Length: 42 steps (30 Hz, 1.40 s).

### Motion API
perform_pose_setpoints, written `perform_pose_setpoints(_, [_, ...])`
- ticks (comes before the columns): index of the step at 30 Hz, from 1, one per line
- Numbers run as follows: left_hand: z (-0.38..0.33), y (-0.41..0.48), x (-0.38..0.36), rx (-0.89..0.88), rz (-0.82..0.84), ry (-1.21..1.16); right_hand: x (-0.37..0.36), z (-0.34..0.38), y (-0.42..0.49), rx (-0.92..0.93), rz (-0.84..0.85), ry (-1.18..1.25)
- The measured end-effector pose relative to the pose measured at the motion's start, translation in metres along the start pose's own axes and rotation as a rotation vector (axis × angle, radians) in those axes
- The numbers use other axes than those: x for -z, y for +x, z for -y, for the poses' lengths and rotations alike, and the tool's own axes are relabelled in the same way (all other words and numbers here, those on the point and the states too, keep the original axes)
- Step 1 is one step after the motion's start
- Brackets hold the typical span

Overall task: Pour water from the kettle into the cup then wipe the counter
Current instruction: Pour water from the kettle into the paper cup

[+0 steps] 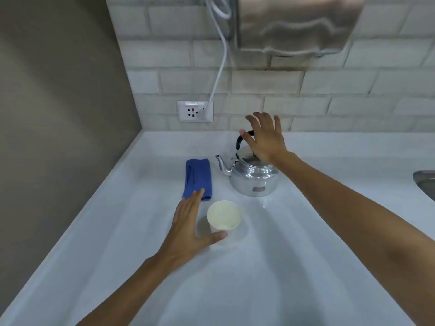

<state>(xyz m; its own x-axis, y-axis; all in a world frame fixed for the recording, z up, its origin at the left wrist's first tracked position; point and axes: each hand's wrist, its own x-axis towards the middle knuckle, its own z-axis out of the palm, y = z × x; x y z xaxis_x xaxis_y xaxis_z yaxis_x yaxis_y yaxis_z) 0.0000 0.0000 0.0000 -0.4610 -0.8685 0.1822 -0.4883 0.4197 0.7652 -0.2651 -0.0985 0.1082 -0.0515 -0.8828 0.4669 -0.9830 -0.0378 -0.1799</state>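
A shiny metal kettle (253, 177) with a black handle stands on the white counter (294, 255), its spout pointing left. My right hand (264, 137) hovers over the handle with fingers spread, holding nothing. A white paper cup (224, 216) stands upright in front of the kettle. My left hand (190, 227) is open just left of the cup, thumb touching its lower side, fingers apart. A folded blue cloth (198, 178) lies left of the kettle, beyond my left fingertips.
A wall socket (195, 111) with a white cord (220, 67) plugged in sits on the tiled wall behind. A metal appliance (299, 22) hangs above. The rim of a steel sink (424, 183) shows at the right edge. A brown wall bounds the left.
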Motion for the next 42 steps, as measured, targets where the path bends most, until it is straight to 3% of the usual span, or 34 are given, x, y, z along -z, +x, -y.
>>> perform_pose_setpoints(13, [0.001,0.025,-0.040,0.145,0.029,-0.282,-0.009,-0.010,0.028,-0.214,0.040,0.061])
perform_pose_setpoints(25, [0.001,0.047,-0.050,0.215,-0.095,-0.372,0.006,-0.008,0.027,-0.339,0.046,0.218])
perform_pose_setpoints(42, [-0.011,0.044,-0.054,0.225,-0.116,-0.400,0.080,0.012,-0.011,0.046,-0.065,0.003])
